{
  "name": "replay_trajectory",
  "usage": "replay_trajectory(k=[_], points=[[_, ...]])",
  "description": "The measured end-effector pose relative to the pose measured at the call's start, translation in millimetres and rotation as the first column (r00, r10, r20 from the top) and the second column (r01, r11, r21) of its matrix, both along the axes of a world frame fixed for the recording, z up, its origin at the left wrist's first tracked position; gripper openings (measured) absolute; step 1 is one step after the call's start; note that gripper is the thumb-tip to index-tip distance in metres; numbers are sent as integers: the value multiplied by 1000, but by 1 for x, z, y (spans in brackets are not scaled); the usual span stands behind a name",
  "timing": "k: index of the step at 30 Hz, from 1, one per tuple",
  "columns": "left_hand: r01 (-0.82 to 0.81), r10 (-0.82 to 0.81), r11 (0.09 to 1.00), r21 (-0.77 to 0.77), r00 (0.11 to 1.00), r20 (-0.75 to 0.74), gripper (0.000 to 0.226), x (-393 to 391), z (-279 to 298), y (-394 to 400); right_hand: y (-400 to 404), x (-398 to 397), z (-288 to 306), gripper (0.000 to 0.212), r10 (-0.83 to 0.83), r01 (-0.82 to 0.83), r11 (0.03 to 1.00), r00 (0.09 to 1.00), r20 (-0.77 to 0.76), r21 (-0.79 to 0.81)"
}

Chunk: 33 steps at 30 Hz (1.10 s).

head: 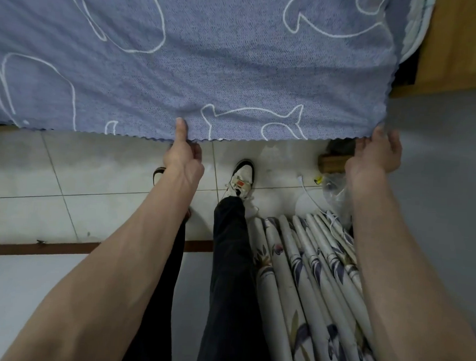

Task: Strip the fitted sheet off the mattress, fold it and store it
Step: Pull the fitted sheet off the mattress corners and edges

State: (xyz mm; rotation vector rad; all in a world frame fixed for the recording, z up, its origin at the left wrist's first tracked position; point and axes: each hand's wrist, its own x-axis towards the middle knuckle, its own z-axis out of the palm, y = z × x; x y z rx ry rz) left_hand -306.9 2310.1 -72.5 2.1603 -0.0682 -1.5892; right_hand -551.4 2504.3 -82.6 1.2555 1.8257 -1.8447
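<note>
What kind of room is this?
Probably a bedroom: both hands hold up a blue sheet with whale outlines, over a tiled floor, with a patterned curtain hanging nearby.

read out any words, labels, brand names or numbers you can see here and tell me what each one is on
None can be read.
Sheet: only white outline drawings, no lettering.
Shoe: a small red patch, too blurred to tell whether it carries text.
Rolled floral paper: pattern only, no words.
Yellow tag on the floor: too small to read.
</note>
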Motion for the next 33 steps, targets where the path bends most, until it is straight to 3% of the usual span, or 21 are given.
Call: replay_trajectory(k=[3, 6, 9, 12, 15, 17, 20, 24, 27, 33], points=[[-6, 6, 1000, -16, 1000, -21, 43, 3, 3, 5, -4, 8, -4, 41, -2, 14, 987, 997, 72, -161], [2, -6, 998, -56, 998, -68, 23, 6, 10, 11, -29, 49, -5, 58, 166, -64, 902, 964, 207, -426], [29, -42, 996, -89, 989, -144, 18, 9, 17, 16, -70, 120, 0, 68, 499, -272, 808, 788, 361, -523], [77, -93, 993, -87, 977, -194, 18, 18, 20, 18, -110, 187, 13, 79, 662, -269, 690, 611, 435, -672], [115, -124, 992, -54, 966, -227, 18, 30, 19, 14, -140, 218, 23, 59, 684, -172, 607, 609, 400, -776], [184, -185, 983, -23, 955, -232, 21, 40, 18, 9, -151, 227, 21, 36, 623, -173, 678, 651, 434, -714], [260, -241, 965, 24, 923, -302, 18, 54, 21, -7, -159, 232, 19, 28, 566, -261, 767, 706, 426, -587], [76, -75, 997, -16, 901, -427, 38, 87, 24, -61, -165, 232, 22, 40, 422, -252, 868, 828, 368, -428], [-101, 60, 993, -62, 880, -472, 55, 127, 26, -109, -170, 235, 26, 46, 366, -253, 907, 869, 333, -336], [-70, -3, 983, -169, 919, -394, 58, 222, 24, -189, -193, 267, 20, 50, 310, -253, 944, 901, 303, -213]])
